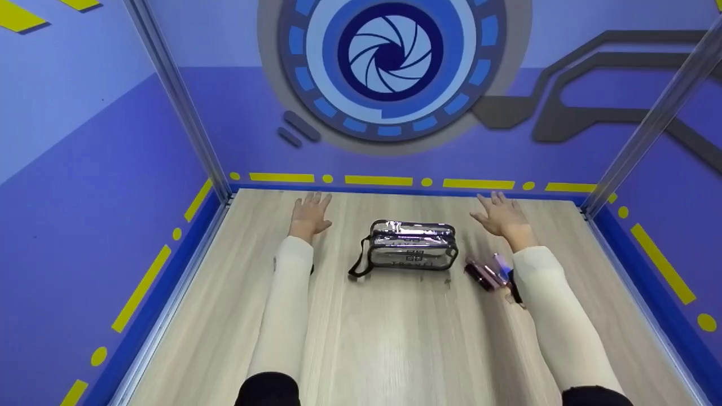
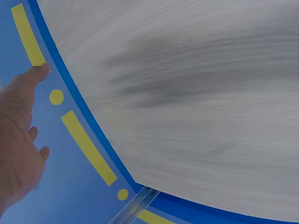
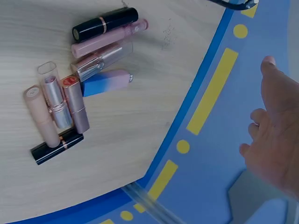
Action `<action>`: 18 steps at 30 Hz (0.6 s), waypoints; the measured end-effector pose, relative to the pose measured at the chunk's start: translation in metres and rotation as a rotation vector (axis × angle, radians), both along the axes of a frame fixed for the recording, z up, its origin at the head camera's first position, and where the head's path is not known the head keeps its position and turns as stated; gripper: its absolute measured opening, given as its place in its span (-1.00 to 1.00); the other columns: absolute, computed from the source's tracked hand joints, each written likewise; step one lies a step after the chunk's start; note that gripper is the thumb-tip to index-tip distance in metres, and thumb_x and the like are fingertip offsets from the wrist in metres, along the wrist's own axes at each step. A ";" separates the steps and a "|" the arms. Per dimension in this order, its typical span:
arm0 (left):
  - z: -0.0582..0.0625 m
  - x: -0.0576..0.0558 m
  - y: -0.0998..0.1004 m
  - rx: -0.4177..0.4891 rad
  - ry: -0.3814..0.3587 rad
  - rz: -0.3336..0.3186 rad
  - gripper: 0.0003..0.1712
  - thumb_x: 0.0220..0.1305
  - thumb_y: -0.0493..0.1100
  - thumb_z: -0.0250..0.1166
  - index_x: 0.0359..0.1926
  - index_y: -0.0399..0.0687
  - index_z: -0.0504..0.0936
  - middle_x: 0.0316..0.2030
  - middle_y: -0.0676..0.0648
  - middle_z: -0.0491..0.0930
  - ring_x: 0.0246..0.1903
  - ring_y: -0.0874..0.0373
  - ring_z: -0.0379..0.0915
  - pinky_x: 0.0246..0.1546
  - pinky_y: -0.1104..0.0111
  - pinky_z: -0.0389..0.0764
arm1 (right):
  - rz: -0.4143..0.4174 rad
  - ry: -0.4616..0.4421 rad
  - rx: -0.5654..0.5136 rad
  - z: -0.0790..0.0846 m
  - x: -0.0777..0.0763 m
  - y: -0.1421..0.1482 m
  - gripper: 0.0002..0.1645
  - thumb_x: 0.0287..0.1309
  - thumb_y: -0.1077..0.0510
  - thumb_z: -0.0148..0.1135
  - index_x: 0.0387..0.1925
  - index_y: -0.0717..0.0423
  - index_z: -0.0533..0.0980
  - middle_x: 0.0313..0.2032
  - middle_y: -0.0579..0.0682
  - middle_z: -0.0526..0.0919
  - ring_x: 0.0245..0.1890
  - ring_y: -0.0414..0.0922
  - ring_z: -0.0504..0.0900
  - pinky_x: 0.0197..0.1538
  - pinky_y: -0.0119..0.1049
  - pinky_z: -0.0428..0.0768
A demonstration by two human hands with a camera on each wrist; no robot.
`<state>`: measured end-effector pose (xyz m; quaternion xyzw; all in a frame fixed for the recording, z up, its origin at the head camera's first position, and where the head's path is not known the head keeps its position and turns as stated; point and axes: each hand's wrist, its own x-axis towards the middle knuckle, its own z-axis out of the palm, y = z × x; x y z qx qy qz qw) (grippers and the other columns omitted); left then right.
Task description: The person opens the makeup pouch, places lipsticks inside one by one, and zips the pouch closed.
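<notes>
Both hands reach out over the far part of the table with nothing held. My left hand [image 1: 308,216] has its fingers spread, left of a clear pouch with black trim [image 1: 414,251]. To the pouch's right, my right hand [image 1: 503,219] is likewise spread, beyond a group of lipstick tubes [image 1: 486,276]. The pouch lies on the table with its black wrist strap [image 1: 360,264] to the left. In the right wrist view the tubes show apart: a black one [image 3: 105,24], a pink one [image 3: 110,38], a blue-pink one [image 3: 106,83] and several others. The right forearm partly hides them in the head view.
A wood-grain table [image 1: 378,327] is bounded by a blue printed back wall [image 1: 225,124] and side walls. Metal posts [image 1: 186,107] stand at the back corners. Something small and dark [image 1: 312,269] peeks out beside the left sleeve.
</notes>
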<state>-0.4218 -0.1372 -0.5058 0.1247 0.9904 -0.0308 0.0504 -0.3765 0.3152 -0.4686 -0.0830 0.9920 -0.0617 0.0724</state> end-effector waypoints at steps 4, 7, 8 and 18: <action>-0.004 -0.004 0.010 0.007 -0.040 -0.019 -0.29 0.47 0.04 0.21 0.53 -0.06 0.29 0.42 -0.22 0.43 0.42 -0.19 0.32 0.44 -0.03 0.38 | 0.050 0.012 -0.009 0.006 -0.004 -0.020 -0.24 0.56 -0.15 -0.14 0.54 0.24 0.17 0.48 0.49 0.15 0.51 0.45 0.10 0.51 0.40 0.07; -0.004 -0.001 0.021 0.083 -0.110 -0.023 -0.38 0.44 -0.03 0.27 0.44 -0.09 0.44 0.35 -0.21 0.52 0.35 -0.18 0.43 0.39 -0.01 0.46 | 0.110 0.017 -0.044 0.010 -0.006 -0.039 -0.31 0.56 -0.12 -0.10 0.44 0.28 0.32 0.41 0.46 0.33 0.44 0.44 0.25 0.47 0.36 0.23; -0.004 0.000 0.025 0.106 -0.130 -0.024 -0.39 0.42 -0.05 0.30 0.42 -0.09 0.46 0.34 -0.19 0.53 0.34 -0.17 0.44 0.38 0.00 0.47 | 0.129 0.016 -0.053 0.010 -0.007 -0.046 -0.33 0.56 -0.10 -0.08 0.41 0.29 0.36 0.39 0.45 0.37 0.42 0.43 0.29 0.46 0.34 0.27; -0.015 0.024 0.057 0.291 -0.283 -0.094 -0.07 0.13 -0.17 0.55 0.50 -0.02 0.34 0.40 -0.21 0.45 0.37 -0.17 0.39 0.40 0.01 0.45 | 0.309 0.078 -0.085 0.012 -0.003 -0.097 -0.57 0.47 0.01 0.10 0.06 0.26 0.63 -0.01 0.26 0.74 -0.01 0.19 0.72 0.13 0.12 0.66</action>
